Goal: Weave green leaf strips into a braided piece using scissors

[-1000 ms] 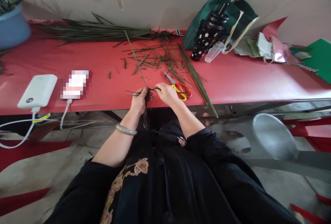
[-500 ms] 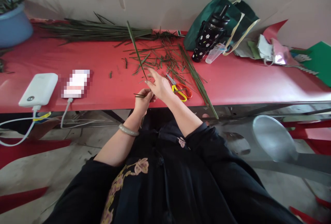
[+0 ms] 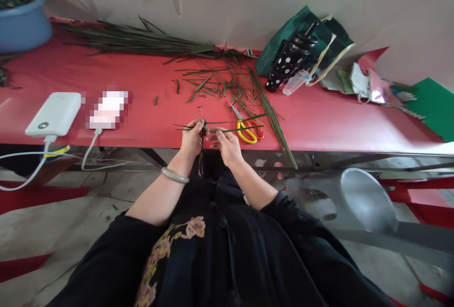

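My left hand (image 3: 192,140) pinches several narrow green leaf strips where they cross, just over the table's front edge. Strip ends stick out to the left, to the right and down toward my lap. One long leaf strip (image 3: 244,128) runs rightward through my right hand (image 3: 230,149), whose thumb and fingers close on it near the crossing. Just right of that hand lie scissors (image 3: 247,132) with yellow and red handles, blades pointing up-left; strip ends pass over the handles. Beyond both hands, loose leaf scraps (image 3: 227,84) are scattered on the red table (image 3: 142,68).
Long leaves (image 3: 142,42) lie along the wall, and a smaller leaf bundle (image 3: 271,118) overhangs the front edge. At left are a blue pot (image 3: 24,25), a white power bank (image 3: 55,113) and a phone (image 3: 108,108) on cables. A black tumbler (image 3: 289,56) leans against a green bag (image 3: 276,47).
My right hand has come down and right from the upright leaf strip. That strip no longer stands up; strips now stretch out rightward over the scissors. My left hand keeps its pinch.
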Action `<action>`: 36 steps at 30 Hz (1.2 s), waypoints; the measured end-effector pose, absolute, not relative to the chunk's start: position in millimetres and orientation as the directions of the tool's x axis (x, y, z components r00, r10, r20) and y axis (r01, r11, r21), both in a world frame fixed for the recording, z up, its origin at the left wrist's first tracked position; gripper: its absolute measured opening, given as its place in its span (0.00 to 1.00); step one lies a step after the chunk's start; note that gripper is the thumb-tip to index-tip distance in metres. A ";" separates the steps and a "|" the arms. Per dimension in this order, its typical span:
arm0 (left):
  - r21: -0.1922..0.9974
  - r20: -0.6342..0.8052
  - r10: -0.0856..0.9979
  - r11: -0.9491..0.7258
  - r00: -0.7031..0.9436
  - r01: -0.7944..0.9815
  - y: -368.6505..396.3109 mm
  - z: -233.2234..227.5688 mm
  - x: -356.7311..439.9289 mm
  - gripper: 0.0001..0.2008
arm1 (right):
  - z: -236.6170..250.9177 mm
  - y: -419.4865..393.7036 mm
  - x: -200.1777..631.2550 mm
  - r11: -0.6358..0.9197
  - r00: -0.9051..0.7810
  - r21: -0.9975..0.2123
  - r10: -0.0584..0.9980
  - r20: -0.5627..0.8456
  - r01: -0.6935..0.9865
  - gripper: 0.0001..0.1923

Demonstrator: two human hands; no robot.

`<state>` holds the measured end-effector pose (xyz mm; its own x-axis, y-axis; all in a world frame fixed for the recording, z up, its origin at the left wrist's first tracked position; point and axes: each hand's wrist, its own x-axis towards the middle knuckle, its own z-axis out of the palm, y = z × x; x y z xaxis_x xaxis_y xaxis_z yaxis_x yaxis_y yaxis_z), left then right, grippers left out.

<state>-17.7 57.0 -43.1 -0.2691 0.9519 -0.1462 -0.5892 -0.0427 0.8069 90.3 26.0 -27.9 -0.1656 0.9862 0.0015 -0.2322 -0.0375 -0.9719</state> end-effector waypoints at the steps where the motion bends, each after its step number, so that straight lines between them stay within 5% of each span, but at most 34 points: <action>1: 0.800 -0.149 0.955 -0.035 -0.255 -0.599 56.5 -43.9 -18.5 0.11 | -33.5 25.9 90.0 -0.124 -0.158 -0.940 0.984 -0.076 -0.319 0.13; 4: 0.785 -0.142 0.968 -0.018 -0.209 -0.619 55.8 -47.6 -20.1 0.12 | -39.0 31.0 89.9 -0.292 -0.162 -0.841 0.956 -0.244 -0.455 0.11; 8: 0.778 -0.143 0.982 0.034 -0.124 -0.627 55.1 -50.2 -22.5 0.11 | -32.5 49.6 91.6 -0.318 -0.092 -0.838 0.946 -0.311 -0.442 0.10; 14: 0.797 -0.145 0.989 0.093 -0.039 -0.597 53.0 -49.0 -24.1 0.10 | -25.8 77.0 91.2 -0.120 -0.103 -0.993 0.987 -0.120 -0.001 0.13; 19: 0.788 -0.115 0.981 -0.006 -0.157 -0.616 53.0 -48.3 -19.6 0.13 | -24.5 80.9 96.9 0.113 -0.296 -0.929 0.955 0.003 0.354 0.10; 28: 0.809 -0.108 0.976 -0.024 -0.190 -0.587 52.1 -46.7 -17.4 0.10 | -13.4 86.2 106.9 0.197 -0.362 -0.841 0.932 0.001 0.505 0.12; 32: 0.768 -0.141 0.948 -0.076 -0.284 -0.636 53.9 -47.2 -18.9 0.11 | -23.0 65.4 102.6 0.213 -0.191 -0.747 0.975 0.117 0.630 0.16; 36: 0.745 -0.115 0.943 -0.127 -0.313 -0.654 54.2 -46.6 -18.3 0.10 | -25.1 39.9 94.3 0.410 -0.301 -0.623 0.912 0.277 0.666 0.14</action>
